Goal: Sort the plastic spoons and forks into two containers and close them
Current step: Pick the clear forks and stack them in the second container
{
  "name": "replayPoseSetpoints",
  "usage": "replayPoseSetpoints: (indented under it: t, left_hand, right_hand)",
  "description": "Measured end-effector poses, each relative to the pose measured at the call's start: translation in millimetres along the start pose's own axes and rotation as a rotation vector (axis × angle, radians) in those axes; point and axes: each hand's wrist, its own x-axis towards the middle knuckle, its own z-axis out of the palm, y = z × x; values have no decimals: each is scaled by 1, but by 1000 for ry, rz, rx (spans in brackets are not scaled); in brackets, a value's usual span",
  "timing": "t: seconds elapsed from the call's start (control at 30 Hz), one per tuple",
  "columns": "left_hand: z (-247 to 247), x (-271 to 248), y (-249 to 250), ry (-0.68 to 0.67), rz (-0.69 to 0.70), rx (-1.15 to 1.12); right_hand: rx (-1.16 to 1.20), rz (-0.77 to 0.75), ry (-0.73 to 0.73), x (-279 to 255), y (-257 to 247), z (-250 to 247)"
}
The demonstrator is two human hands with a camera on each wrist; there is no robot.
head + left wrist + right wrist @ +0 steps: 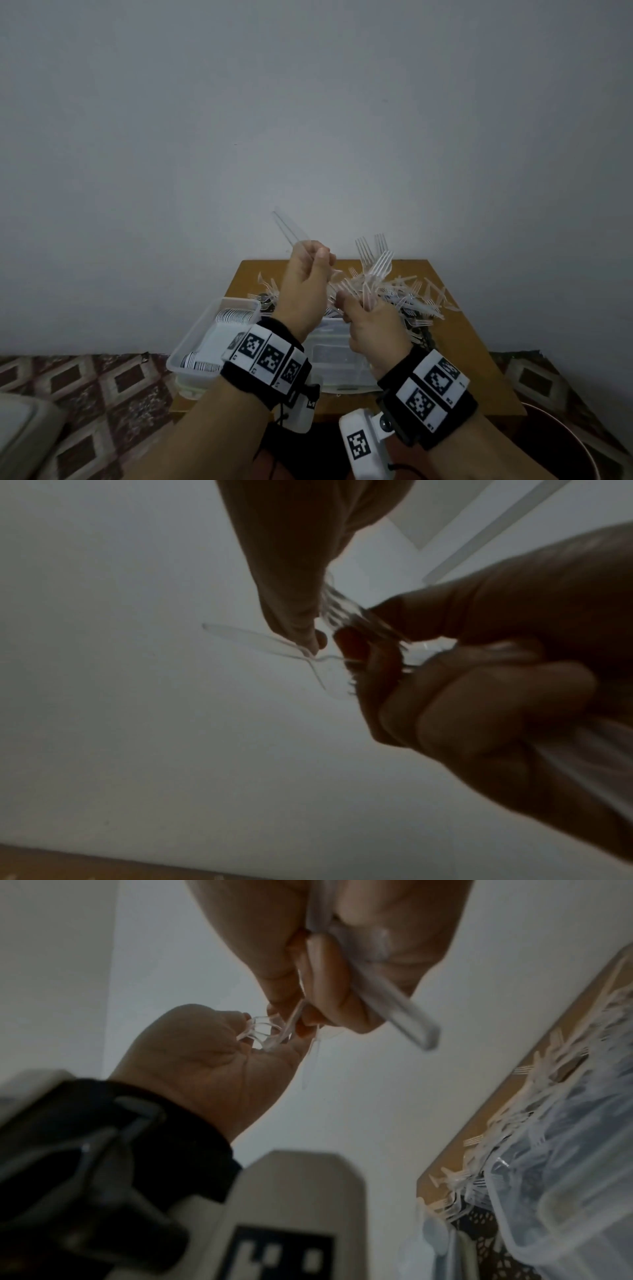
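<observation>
My left hand (317, 258) is raised above the table and grips clear plastic spoons (287, 229), their handles pointing up and left. Close beside it, my right hand (347, 303) grips a bunch of clear forks (373, 260), tines up. In the right wrist view the fingertips of the two hands meet on a clear piece (267, 1031); I cannot tell whether it is a spoon or a fork. A loose pile of cutlery (418, 299) lies on the table's far half. Two clear containers stand open below my wrists, one at the left (186, 349) and one in the middle (339, 363).
The small wooden table (479, 370) stands against a plain grey wall. The left container holds striped white items. A patterned carpet (85, 394) lies on both sides. A grey object (20, 431) sits at the bottom left, and a round rim (565, 425) at the bottom right.
</observation>
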Motion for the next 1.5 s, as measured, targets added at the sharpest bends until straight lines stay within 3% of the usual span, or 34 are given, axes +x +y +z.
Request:
replayPoseSetpoints:
  t: [0.07,0.13,0.2,0.27,0.33,0.47,0.53,0.67,0.8,0.87,1.03,1.13,1.27,1.37,1.5]
  left_hand:
    - [-7,3,-2,0,7,174]
    - [-14,4,-8,111,18,483]
    - [-15,2,-9,239,140,786]
    - [-14,0,-7,239,333,988]
    - [-13,1,-7,132,454,1146]
    - [-15,6,-11,-303,554,1392]
    - [-17,10,-12,-449,620,1455]
    - [-18,18,-18,-550,824,1390]
    - [-18,19,-23,-565,933,1263]
    - [-19,17,-25,-524,914,1248]
    - [-13,7,-30,-334,471,979]
    - [-12,2,-34,-267,327,889]
    - [-15,-8,-39,-188,224,785]
    - [-18,-12,-38,-206,176,730]
    - [-25,-15,-36,-284,202,973]
  right_hand:
    - [-80,-39,54,3,3,-8]
    - [-177,-56,116,6,3,-16]
    - [-277,-60,141,9,4,-22]
    - [-380,-70,153,11,3,-28]
    - [-432,-73,159,11,0,-33]
    - [-376,-64,155,11,-8,-40]
    - [-347,-19,125,12,-13,-45]
    - [-175,126,46,13,-19,-58]
    - [-143,168,4,16,-25,-66]
    - [-71,152,-23,16,-28,-66]
    - [-77,29,25,17,-27,-62]
    - [-82,42,-4,18,-28,-62]
    - [-296,40,-119,16,-24,-64]
    - [-420,-3,-141,11,-20,-61]
    - [-471,-63,-104,7,-20,-58]
